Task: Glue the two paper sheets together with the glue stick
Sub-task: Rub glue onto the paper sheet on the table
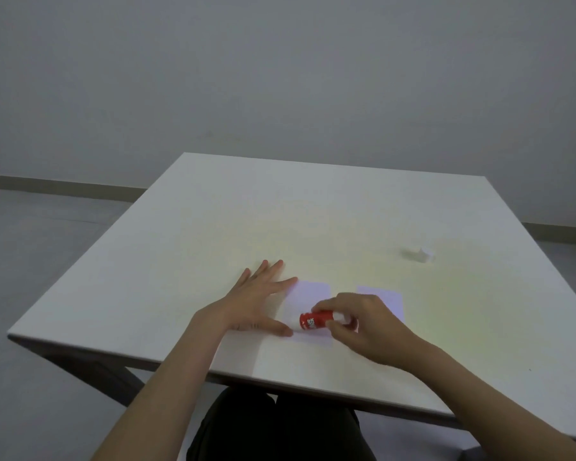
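Note:
Two small white paper sheets lie side by side on the white table [213, 227]. On the left sheet [311, 294], my left hand [256, 301] lies flat with spread fingers, index finger and thumb at the sheet's left edge. My right hand [359, 322] grips a red glue stick [315, 321] lying nearly sideways, its tip pointing left and low over the left sheet. The right sheet [391, 299] is partly hidden behind my right hand. Whether the tip touches the paper cannot be told.
A small white cap-like object [419, 254] rests on the table at the far right. The table's near edge runs just below my forearms, with dark-clothed legs beneath it. A grey wall and floor lie beyond the table.

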### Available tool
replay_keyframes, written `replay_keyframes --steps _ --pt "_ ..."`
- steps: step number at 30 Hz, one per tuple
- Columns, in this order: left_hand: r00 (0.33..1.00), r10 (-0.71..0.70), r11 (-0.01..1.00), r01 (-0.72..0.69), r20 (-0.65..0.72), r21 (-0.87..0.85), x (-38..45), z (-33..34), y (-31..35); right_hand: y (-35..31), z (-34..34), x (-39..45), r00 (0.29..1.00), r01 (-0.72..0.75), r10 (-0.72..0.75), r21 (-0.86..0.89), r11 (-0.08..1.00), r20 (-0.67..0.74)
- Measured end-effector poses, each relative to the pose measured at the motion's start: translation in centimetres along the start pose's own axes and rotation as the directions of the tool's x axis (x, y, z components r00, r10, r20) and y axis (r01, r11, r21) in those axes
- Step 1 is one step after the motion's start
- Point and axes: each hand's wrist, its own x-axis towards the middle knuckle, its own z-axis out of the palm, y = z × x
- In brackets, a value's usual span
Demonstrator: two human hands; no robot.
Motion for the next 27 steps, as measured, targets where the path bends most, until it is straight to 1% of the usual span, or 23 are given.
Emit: replay_keyframes --steps 2,5,7,9,12,14,16,19,21,23,25,27 --pt "1.000 0.002 1.000 -0.002 0.005 0.013 0.0 0.0 0.0 0.6 -0.6 0.5 0.999 -0.021 0.020 -0.011 1.000 -0.030" --pt "1.000 0.002 1.000 -0.002 0.008 0.017 0.0 -0.2 0.0 1.6 -1.1 1.7 0.980 -0.143 0.136 -0.038 0.989 -0.148" --pt "1.000 -0.003 1.000 0.003 0.005 0.013 0.0 -0.2 0.1 1.7 -1.0 2.0 0.960 -0.188 0.174 -0.042 0.981 -0.219" --pt "1.000 -0.005 1.000 0.005 0.006 0.016 0.0 -0.2 0.2 1.5 -0.7 1.3 0.965 -0.166 0.152 -0.045 0.985 -0.211" --pt "1.000 -0.008 1.000 0.008 0.006 0.013 0.0 -0.2 0.2 0.8 -0.5 -0.3 0.995 -0.075 0.075 0.012 0.997 -0.068" --pt "1.000 -0.011 1.000 0.010 0.009 0.018 0.0 -0.2 0.3 0.8 -1.0 -0.6 0.997 -0.065 0.066 0.047 0.997 -0.026" --pt "1.000 -0.010 1.000 0.010 0.008 0.017 0.0 -0.2 0.3 1.5 -1.5 -0.1 0.991 -0.104 0.107 0.039 0.994 -0.077" --pt "1.000 -0.011 1.000 0.011 0.002 -0.009 -0.1 -0.2 0.2 2.5 -1.8 0.5 0.956 -0.208 0.212 0.042 0.977 -0.201" --pt "1.000 -0.008 1.000 0.008 0.003 -0.013 0.0 -0.2 0.0 2.5 -1.7 0.3 0.943 -0.227 0.229 0.036 0.973 -0.240" --pt "1.000 -0.008 1.000 0.008 0.005 0.000 0.1 -0.1 -0.1 2.1 -1.7 -0.4 0.961 -0.189 0.188 0.016 0.982 -0.203" --pt "1.000 -0.008 1.000 0.008 0.001 0.007 0.2 0.0 -0.1 1.5 -1.6 -1.4 0.985 -0.132 0.135 0.035 0.991 -0.110" --pt "1.000 -0.005 1.000 0.005 -0.003 -0.006 0.3 0.0 -0.1 1.2 -1.7 -2.2 0.993 -0.114 0.117 0.083 0.990 -0.022"
